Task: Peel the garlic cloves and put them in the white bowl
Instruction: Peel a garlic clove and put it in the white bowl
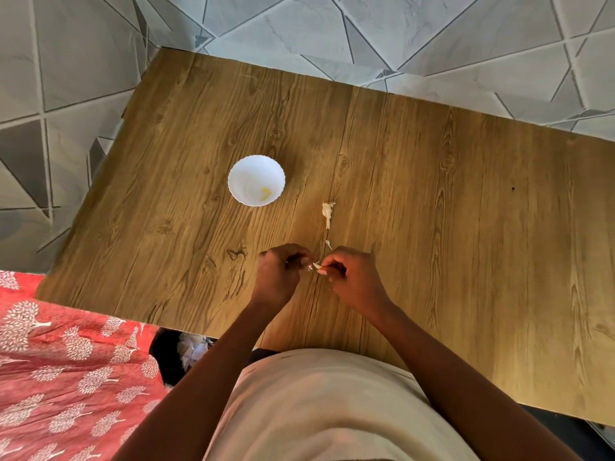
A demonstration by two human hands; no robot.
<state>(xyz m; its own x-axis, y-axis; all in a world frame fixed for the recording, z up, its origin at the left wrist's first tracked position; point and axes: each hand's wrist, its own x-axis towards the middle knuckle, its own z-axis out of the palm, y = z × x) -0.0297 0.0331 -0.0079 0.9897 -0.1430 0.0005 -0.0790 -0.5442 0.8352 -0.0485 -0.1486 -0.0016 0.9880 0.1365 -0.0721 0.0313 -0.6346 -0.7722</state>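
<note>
Over the front middle of the wooden table, my left hand and my right hand meet, fingers curled. Between their fingertips they pinch a small garlic clove with pale skin sticking out. The white bowl stands farther back and to the left, with one peeled yellowish clove lying in it. A garlic piece with a papery stem lies on the table beyond my hands. A small scrap of skin sits just in front of it.
The table's front edge runs close to my body. A red patterned cloth lies to the lower left, below the table. A dark bag with white scraps sits under the table edge. Tiled floor surrounds the table.
</note>
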